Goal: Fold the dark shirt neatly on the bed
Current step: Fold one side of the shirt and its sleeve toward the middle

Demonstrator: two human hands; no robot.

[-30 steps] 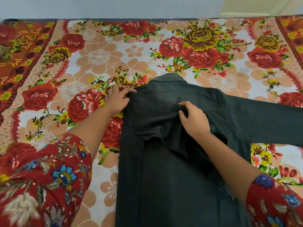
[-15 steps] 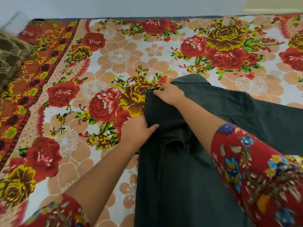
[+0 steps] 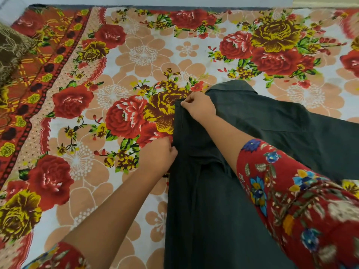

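Dark shirt [image 3: 233,200]: folded edge runs frame-vertical; right hand [image 3: 199,107] pinches its top, left hand [image 3: 158,155] pinches lower down.

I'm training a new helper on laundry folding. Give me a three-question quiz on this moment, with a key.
1. True or false: both hands are on the same long edge of the dark shirt.
2. Which hand is nearer the collar? A) left hand B) right hand
3. Fill in: the shirt's right side is spread out, not yet ____ inward.

Key: 1. True: both pinch the folded left edge. 2. B. 3. folded.
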